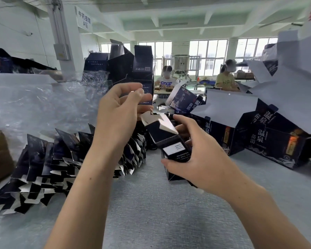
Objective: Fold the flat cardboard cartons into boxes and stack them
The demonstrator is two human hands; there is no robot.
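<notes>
Carton: one small dark carton (171,141), half erected, held above the grey table (151,212).
Right hand: the right hand (192,159) clasps its lower body, thumb on the near face.
Left hand: the left hand (122,112), fingers curled, just above the white end flaps (162,121); contact cannot be told.
Handling: likely light thin card, creasing easily; best held by the side walls, flaps pushed at their folds.
Counts: flat cartons (61,162) left of the grip, too many to count; several folded boxes (258,133) right of it.

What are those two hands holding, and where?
The right hand grips a dark carton around its lower body; the left hand works its white top flaps.
</notes>
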